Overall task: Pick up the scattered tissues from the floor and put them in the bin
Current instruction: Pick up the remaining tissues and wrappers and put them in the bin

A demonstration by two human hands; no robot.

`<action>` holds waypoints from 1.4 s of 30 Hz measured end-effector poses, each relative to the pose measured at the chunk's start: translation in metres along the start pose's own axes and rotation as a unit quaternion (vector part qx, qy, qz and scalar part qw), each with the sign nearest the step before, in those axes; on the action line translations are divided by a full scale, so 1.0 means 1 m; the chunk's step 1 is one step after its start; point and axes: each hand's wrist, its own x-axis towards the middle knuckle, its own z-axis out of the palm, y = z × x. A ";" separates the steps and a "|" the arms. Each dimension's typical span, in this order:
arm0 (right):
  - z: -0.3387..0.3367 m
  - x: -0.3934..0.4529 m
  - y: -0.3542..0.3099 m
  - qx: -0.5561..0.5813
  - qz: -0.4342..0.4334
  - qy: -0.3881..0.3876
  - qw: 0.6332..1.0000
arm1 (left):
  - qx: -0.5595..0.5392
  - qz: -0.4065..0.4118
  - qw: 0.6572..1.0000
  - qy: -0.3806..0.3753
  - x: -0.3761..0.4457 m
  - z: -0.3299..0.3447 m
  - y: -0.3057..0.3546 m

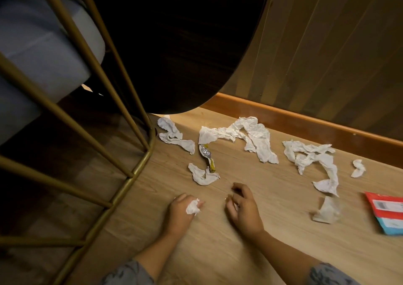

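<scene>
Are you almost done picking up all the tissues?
Not nearly. The left hand holds one small tissue wad; the right hand has its fingers curled over bare floor. Several crumpled tissues still lie on the floor, plus a candy wrapper. No bin is in view.

The person wore grey-blue sleeves with a darker, mottled pattern, the left sleeve (128,273) and right sleeve (329,275) both ending short of the wrists. Both forearms were bare below them, and neither wrist bore anything.
</scene>
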 end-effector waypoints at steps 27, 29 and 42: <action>0.018 0.072 -0.001 -0.094 -0.200 -0.106 0.969 | 0.106 -0.030 0.992 0.064 0.144 -0.009 -0.039; 0.018 0.073 0.004 -0.067 -0.219 -0.092 0.969 | 0.105 -0.041 0.992 0.060 0.133 -0.010 -0.038; -0.075 0.157 0.029 -0.174 0.059 0.140 0.973 | -0.024 -0.077 0.987 0.141 0.144 0.015 0.010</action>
